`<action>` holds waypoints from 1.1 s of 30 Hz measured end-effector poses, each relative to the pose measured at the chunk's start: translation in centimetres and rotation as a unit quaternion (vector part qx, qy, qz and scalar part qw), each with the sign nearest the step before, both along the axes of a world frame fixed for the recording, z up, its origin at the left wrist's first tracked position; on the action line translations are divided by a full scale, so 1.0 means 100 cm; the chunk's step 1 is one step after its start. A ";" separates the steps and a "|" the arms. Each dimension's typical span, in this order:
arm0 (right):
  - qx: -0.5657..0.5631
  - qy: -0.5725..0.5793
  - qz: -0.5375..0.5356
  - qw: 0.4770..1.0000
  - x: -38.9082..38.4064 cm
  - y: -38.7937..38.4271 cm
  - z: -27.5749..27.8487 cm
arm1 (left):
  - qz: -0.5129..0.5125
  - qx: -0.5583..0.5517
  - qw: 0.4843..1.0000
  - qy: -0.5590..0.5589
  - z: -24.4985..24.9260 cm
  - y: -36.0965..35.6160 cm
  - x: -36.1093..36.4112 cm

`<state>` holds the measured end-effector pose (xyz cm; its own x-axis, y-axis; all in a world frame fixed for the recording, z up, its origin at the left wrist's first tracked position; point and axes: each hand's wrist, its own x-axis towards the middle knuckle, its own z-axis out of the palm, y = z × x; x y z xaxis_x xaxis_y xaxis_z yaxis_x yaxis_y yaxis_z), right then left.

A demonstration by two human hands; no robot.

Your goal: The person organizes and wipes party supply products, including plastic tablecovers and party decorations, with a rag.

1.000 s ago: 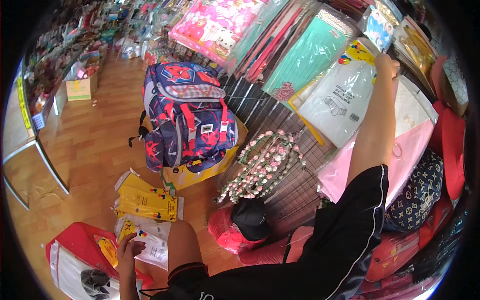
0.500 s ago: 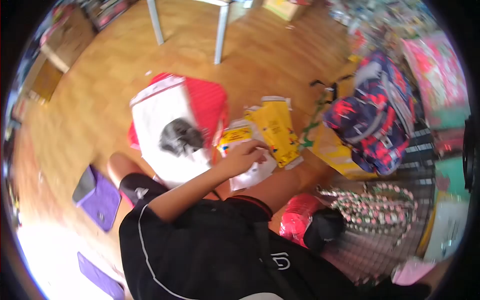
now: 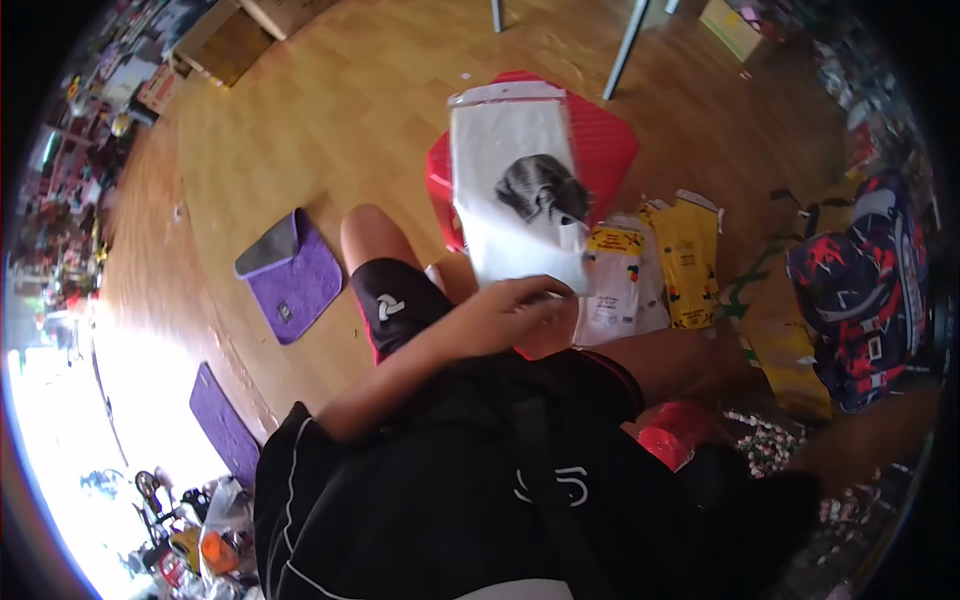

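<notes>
My left hand (image 3: 522, 312) hovers over my lap at the near end of a white flat packet (image 3: 500, 170), its fingers loosely bent and apart, with nothing visible in them. A dark grey bunched, shiny piece (image 3: 543, 190) shows on the packet, which lies on a red ribbed object (image 3: 605, 140). Right of the hand are a white-and-yellow printed packet (image 3: 612, 285) and a yellow packet (image 3: 690, 262). My right forearm (image 3: 875, 440) stretches toward the right edge; the hand itself is lost in the dark border.
A red-and-navy patterned backpack (image 3: 860, 290) stands at the right, beside beaded strands (image 3: 765, 445) and a red bundle (image 3: 672, 435). Purple mats (image 3: 300, 290) lie on the wooden floor at the left. Metal legs (image 3: 625, 50) and cardboard boxes (image 3: 222, 42) are at the back.
The view has swung left, so things sit farther right. My left hand has moved from above the yellow packets to the white packet's near end. My right forearm has come into view.
</notes>
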<state>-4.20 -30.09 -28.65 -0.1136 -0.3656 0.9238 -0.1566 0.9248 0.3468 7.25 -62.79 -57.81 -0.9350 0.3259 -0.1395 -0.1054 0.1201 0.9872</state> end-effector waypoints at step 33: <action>-0.008 -0.552 0.417 0.722 0.005 -0.254 -0.354 | 0.091 0.253 0.945 -0.186 -0.085 -0.084 -0.041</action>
